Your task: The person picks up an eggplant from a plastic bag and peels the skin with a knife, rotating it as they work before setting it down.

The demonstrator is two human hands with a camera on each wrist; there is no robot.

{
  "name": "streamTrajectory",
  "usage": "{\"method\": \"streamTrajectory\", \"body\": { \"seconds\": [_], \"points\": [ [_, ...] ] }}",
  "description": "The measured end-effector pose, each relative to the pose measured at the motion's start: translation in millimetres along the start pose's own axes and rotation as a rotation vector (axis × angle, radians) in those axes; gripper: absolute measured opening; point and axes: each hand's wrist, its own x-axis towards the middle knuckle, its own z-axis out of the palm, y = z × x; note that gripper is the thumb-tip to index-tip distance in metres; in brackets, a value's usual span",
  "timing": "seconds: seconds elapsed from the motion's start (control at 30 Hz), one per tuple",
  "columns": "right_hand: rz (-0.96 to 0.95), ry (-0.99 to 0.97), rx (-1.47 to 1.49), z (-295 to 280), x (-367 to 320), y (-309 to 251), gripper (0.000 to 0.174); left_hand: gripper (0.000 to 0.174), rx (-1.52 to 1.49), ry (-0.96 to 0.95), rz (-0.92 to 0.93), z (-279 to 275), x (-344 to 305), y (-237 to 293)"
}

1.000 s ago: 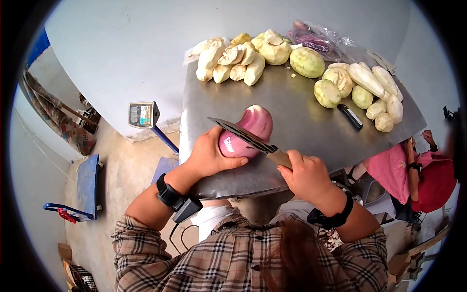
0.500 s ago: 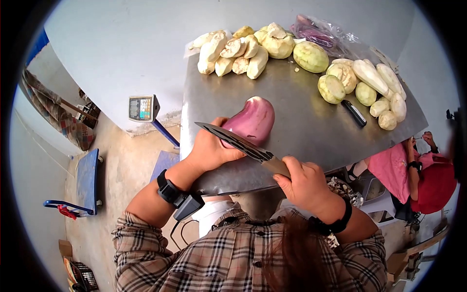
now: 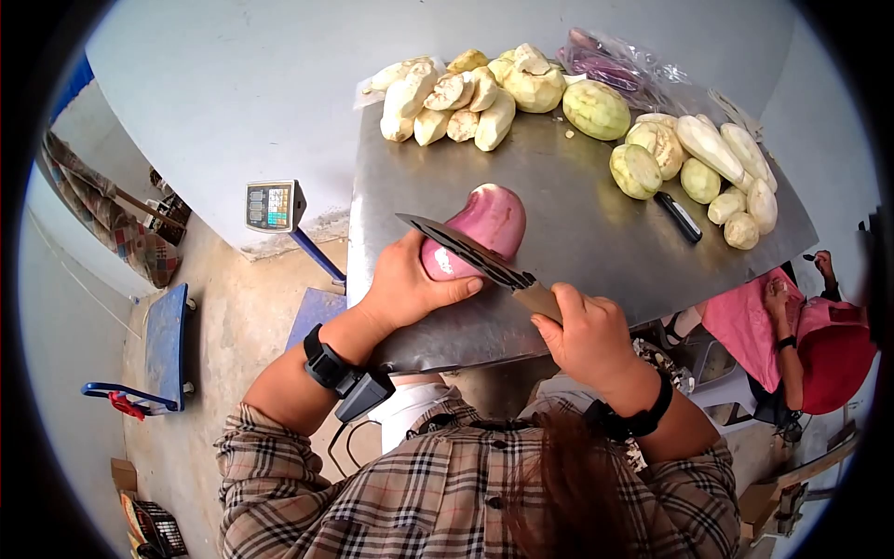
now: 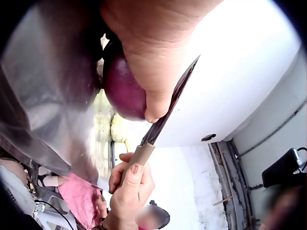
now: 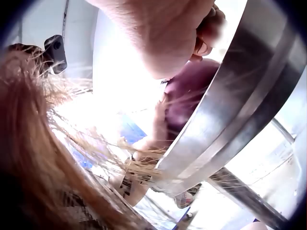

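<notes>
My left hand [image 3: 402, 287] grips a purple eggplant [image 3: 501, 216], fingers round its left side and thumb along its near end. The eggplant is over the near part of the metal table [image 3: 549, 214], its pale stem end pointing away from me. My right hand [image 3: 594, 337] holds a kitchen knife [image 3: 449, 239] by its tan handle. The dark blade slants across the top of the eggplant, its tip just beyond the left hand. In the left wrist view the blade passes close by the left thumb [image 4: 154, 108]. The right wrist view shows the eggplant [image 5: 188, 96] partly hidden behind the right hand.
Peeled pale eggplants [image 3: 495, 121] are heaped at the back left, and more peeled pieces [image 3: 700, 180] lie at the right. Near those lies a black-handled tool [image 3: 678, 218]. A plastic bag [image 3: 619, 70] sits at the back. Another person [image 3: 787, 340] is beyond the right edge.
The knife slid toward the lower left along the eggplant, then moved back up and right. The eggplant turned slightly in the left hand, a white mark going out of sight and reappearing.
</notes>
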Motion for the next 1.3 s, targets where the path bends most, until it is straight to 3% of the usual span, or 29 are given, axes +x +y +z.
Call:
{"method": "streamTrajectory", "body": {
  "seconds": [0.17, 0.27, 0.53, 0.9, 1.0, 1.1, 1.2, 1.3],
  "points": [
    [-0.039, 0.028, -0.016, -6.8, -2.0, 1.3, 0.034, 0.078, -0.017, 0.022, -0.071, -3.9, -1.9, 5.4],
    [-0.062, -0.009, 0.043, -6.1, -1.2, -8.1, 0.032, 0.08, -0.07, -0.006, 0.01, -2.4, -0.2, -4.6],
    [-0.01, -0.096, 0.092, -1.1, 1.3, -12.8, 0.033, 0.08, -0.103, -0.004, 0.002, -3.0, -2.6, -4.4],
    [-0.149, 0.088, -0.124, 3.1, -6.4, -1.8, 0.038, 0.082, -0.052, 0.003, -0.038, 1.5, -3.2, 1.1],
    [-0.151, 0.093, -0.138, 4.8, -7.2, -1.3, 0.038, 0.078, -0.11, 0.008, -0.032, 3.8, -4.0, 0.4],
    [-0.136, 0.106, -0.151, 5.5, 1.4, -5.3, 0.037, 0.071, 0.023, -0.004, 0.077, 5.1, -2.5, 0.9],
    [-0.134, 0.123, -0.14, 7.0, 10.0, -8.7, 0.036, 0.065, -0.011, -0.023, 0.043, 3.2, -1.5, -1.7],
    [-0.113, 0.09, -0.089, 4.1, 6.7, -7.7, 0.034, 0.067, 0.001, -0.029, 0.064, 1.9, -1.4, 7.6]
  ]
}}
